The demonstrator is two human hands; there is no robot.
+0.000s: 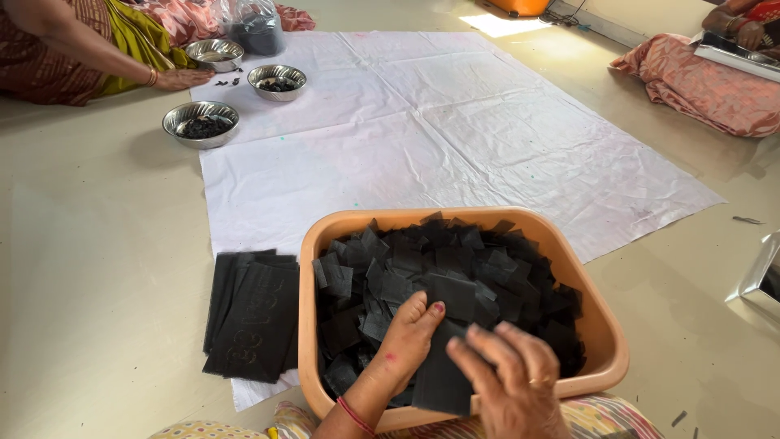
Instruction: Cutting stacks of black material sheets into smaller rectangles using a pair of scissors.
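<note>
hands: my left hand [410, 341] & right hand [508, 382] both gripping black sheet stack [443, 374]
tub: orange tub [605, 333], full of black squares [455, 260]

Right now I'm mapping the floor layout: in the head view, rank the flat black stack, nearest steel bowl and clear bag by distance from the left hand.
1. Flat black stack, just left of the left hand.
2. Nearest steel bowl, far upper left.
3. Clear bag, top edge, farthest.

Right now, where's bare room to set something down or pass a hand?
Free: the white sheet between the orange tub and the steel bowls, plus floor left of the black stack. Crowded: the tub, full of black squares with left hand and right hand.
</note>
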